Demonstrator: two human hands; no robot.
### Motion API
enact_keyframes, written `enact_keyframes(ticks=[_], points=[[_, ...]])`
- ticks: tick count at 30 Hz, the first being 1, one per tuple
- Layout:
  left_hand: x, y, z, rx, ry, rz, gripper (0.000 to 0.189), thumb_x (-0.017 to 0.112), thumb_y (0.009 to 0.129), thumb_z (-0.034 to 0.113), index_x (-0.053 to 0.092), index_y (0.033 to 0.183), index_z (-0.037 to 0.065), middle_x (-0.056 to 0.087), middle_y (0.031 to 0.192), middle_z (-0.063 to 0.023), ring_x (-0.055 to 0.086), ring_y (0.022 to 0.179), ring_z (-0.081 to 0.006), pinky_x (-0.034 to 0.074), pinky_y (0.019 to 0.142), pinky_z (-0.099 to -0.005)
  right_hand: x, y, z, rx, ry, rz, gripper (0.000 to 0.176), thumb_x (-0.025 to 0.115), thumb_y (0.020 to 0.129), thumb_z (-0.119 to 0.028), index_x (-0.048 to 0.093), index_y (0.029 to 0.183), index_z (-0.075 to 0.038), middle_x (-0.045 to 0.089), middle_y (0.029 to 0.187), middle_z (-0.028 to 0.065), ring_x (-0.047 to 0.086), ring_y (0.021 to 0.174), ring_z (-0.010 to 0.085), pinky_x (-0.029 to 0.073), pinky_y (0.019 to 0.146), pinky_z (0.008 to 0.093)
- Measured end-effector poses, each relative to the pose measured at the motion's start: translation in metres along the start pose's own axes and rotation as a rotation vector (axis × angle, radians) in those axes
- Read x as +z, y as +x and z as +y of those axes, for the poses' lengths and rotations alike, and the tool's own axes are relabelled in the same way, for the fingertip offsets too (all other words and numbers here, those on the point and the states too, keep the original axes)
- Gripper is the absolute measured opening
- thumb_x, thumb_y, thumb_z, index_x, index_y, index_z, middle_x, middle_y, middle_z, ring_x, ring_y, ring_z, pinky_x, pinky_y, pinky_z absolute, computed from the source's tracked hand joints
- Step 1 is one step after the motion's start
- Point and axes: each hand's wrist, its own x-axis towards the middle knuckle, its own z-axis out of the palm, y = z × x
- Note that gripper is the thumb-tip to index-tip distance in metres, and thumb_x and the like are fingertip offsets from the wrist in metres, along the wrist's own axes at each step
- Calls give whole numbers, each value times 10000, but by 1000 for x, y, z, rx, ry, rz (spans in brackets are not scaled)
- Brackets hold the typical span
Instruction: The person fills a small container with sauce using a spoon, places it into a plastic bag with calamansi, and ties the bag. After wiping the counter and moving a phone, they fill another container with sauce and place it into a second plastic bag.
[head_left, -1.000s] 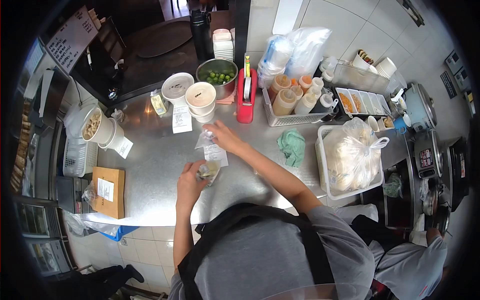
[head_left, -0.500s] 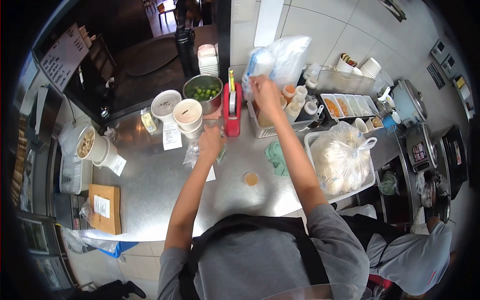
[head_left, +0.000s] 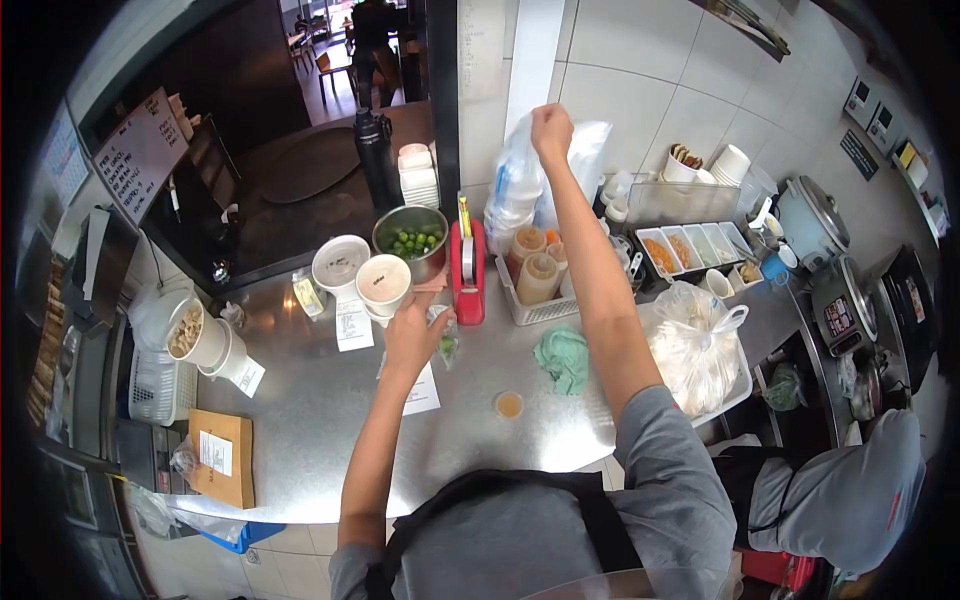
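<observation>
My left hand (head_left: 409,337) is on the steel counter beside the stacked paper bowls (head_left: 384,279), thumb apart from the stretched fingers. Close to its thumb lies a small clear bag with something green (head_left: 446,345). A white paper slip (head_left: 422,391) lies partly under my left wrist. My right hand (head_left: 553,132) is raised and closed in front of the clear plastic bags (head_left: 512,180) by the wall; what its fingers hold is hidden. Below the right forearm stands a white basket (head_left: 530,313) of sauce bottles (head_left: 538,279).
Near the left hand are a red tape dispenser (head_left: 467,275) and a metal pot (head_left: 411,232) of green fruit. A small sauce cup (head_left: 509,404) and green cloth (head_left: 562,361) lie on the counter (head_left: 320,440). A co-worker (head_left: 850,490) stands at the right.
My right hand has risen from in front of the plastic bags to their top. My left hand has shifted slightly down and away from the bowls. The camera view has tilted up.
</observation>
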Motion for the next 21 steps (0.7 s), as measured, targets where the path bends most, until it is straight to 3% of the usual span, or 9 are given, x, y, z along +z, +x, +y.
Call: enact_keyframes(ticks=[3, 4, 7, 11, 15, 16, 17, 19, 21], points=[[-11, 10, 4, 52, -334, -4, 393, 681, 775, 236, 589, 1056, -24, 622, 994, -167, 647, 734, -262, 502, 650, -354, -17, 14, -56, -9, 533, 218, 152, 518, 831, -144, 581, 779, -16, 621, 834, 149, 600, 794, 339, 455, 748, 407], [-13, 18, -3, 13, -472, -144, 499, 601, 847, 329, 519, 1179, -34, 581, 1123, -188, 642, 850, -225, 511, 722, -336, -23, 16, -69, -80, 562, 115, 158, 524, 848, -156, 575, 808, -12, 617, 807, 129, 606, 765, 269, 463, 715, 363], [-38, 34, 23, -191, -1246, -221, 571, 417, 917, 456, 457, 1244, -10, 558, 1162, -169, 621, 931, -247, 519, 750, -346, -85, -46, -143, -460, 529, -577, 138, 550, 860, -156, 577, 900, -28, 586, 780, 44, 584, 744, 132, 475, 656, 267], [-55, 46, 12, -199, -1826, -422, 770, 339, 883, 594, 286, 1334, -28, 489, 1249, -190, 548, 1085, -277, 493, 854, -422, -150, -164, -174, -879, 290, -1345, 192, 558, 850, -195, 565, 949, -31, 560, 915, 119, 564, 871, 262, 462, 763, 367], [-43, 23, 15, -86, -1311, -114, 664, 640, 808, 130, 286, 1369, 97, 532, 1172, -162, 559, 1048, -239, 482, 868, -381, -180, -208, -157, -965, 472, -1509, 273, 613, 824, -220, 541, 1027, -53, 568, 1065, 112, 573, 913, 270, 458, 763, 381], [-48, 13, 23, -87, -1446, -130, 590, 641, 697, -76, 487, 1228, 132, 554, 1086, -114, 566, 976, -200, 488, 812, -336, -182, -208, -157, -947, 451, -1223, 305, 636, 806, -209, 534, 1050, -57, 577, 1049, 100, 577, 901, 251, 460, 759, 370], [-45, 2, 16, -5, -1258, -107, 484, 636, 709, -65, 525, 1146, 112, 553, 1066, -102, 561, 959, -187, 485, 784, -319, -183, -207, -158, -919, 425, -937, 343, 660, 788, -197, 527, 1074, -62, 586, 1032, 88, 581, 890, 232, 462, 754, 360], [-37, -22, -1, 151, -880, -60, 276, 627, 732, -45, 601, 981, 70, 552, 1026, -76, 550, 927, -161, 479, 730, -285, -187, -207, -150, -663, 454, -867, 450, 705, 744, -162, 498, 1133, -72, 601, 999, 63, 583, 859, 191, 464, 739, 325], [-35, -38, 5, 253, -817, 166, 140, 605, 756, -34, 598, 874, 40, 563, 941, -52, 552, 838, -127, 459, 673, -247, -186, -224, -120, -192, 553, -1262, 593, 748, 693, -114, 453, 1206, -82, 613, 967, 38, 578, 822, 146, 462, 716, 275]])
